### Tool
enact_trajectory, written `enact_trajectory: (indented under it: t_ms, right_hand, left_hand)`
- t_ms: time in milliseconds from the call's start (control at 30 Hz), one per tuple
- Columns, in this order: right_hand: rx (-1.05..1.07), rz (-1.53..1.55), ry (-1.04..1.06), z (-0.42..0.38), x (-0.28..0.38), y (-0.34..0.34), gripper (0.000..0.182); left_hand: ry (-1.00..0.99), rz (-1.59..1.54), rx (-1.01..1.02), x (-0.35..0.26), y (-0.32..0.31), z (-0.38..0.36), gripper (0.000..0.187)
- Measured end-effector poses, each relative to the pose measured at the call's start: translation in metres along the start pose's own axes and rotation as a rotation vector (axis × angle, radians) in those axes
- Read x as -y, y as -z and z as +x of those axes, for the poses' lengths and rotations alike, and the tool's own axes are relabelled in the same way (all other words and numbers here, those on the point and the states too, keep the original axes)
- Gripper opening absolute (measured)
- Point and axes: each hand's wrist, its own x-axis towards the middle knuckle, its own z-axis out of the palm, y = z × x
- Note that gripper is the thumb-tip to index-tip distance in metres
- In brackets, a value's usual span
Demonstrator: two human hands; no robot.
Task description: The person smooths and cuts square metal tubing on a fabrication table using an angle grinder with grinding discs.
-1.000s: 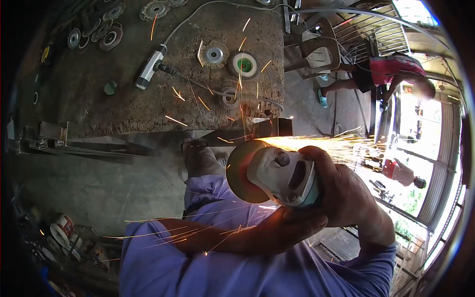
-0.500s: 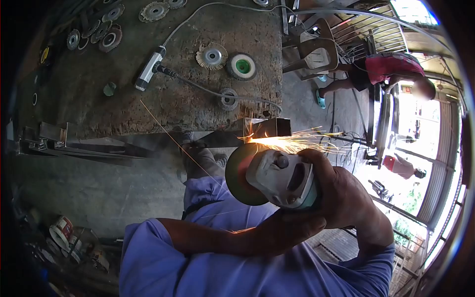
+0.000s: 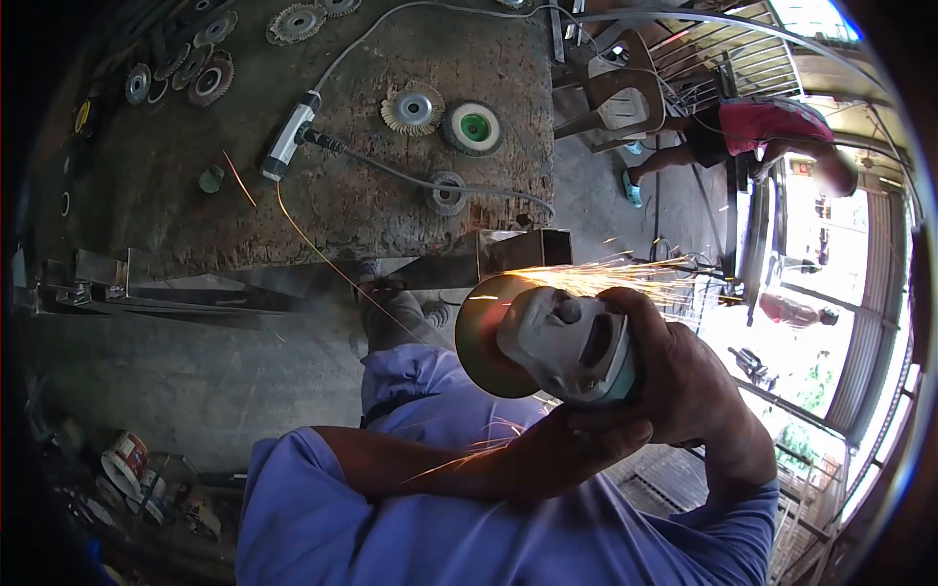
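An angle grinder (image 3: 567,347) is held in front of my chest, its disc (image 3: 489,342) facing left. My right hand (image 3: 679,376) wraps round the grinder's body from the right. Below it, my left hand (image 3: 596,439) closes on the underside of the tool; part of its fingers is hidden. The disc's upper edge is at the near side of a square metal tube (image 3: 528,250) that sits at the table's edge. Bright sparks (image 3: 606,278) stream to the right from there, and a few fall across my left forearm.
The worn wooden table (image 3: 322,215) carries a power strip (image 3: 293,137) with a cable, a flap wheel (image 3: 412,108), a green-centred wheel (image 3: 475,128) and several more discs. Metal sections (image 3: 98,278) lie at the left. Another person (image 3: 772,132) stands beyond a chair (image 3: 625,93); buckets (image 3: 127,459) stand lower left.
The grinder has shifted slightly to the right in both hands. Its spark stream now spreads wider, and more sparks show over my left forearm. The whole view has moved a little.
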Motion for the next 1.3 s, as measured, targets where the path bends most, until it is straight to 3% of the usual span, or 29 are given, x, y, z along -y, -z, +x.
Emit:
enact_trajectory:
  t_ms: [200, 267, 500, 600, 900, 1000, 1300]
  right_hand:
    - [0.023, -0.008, -0.104, -0.005, -0.001, 0.0, 0.101]
    - [0.009, 0.019, -0.059, -0.005, -0.001, 0.0, 0.096]
    - [-0.03, 0.008, 0.022, -0.004, -0.005, 0.002, 0.09]
    - [-0.003, -0.029, -0.026, -0.006, -0.012, -0.002, 0.102]
    - [0.019, 0.026, -0.108, -0.007, -0.004, -0.001, 0.099]
    - [-0.017, 0.074, -0.026, -0.01, -0.006, -0.002, 0.088]
    - [-0.004, 0.08, -0.055, -0.008, -0.008, 0.001, 0.089]
  left_hand:
    - [0.108, -0.061, 0.007, 0.006, -0.002, 0.001, 0.042]
    - [0.118, -0.088, 0.003, 0.011, -0.004, 0.001, 0.044]
    - [0.13, -0.128, 0.033, 0.008, -0.001, 0.005, 0.042]
    - [0.123, -0.148, 0.03, 0.01, -0.002, 0.005, 0.041]
    - [0.138, -0.239, -0.004, 0.025, -0.005, 0.004, 0.042]
    - [0.13, -0.101, 0.045, 0.023, -0.003, 0.003, 0.043]
    - [0.178, -0.186, 0.04, 0.023, -0.004, 0.007, 0.041]
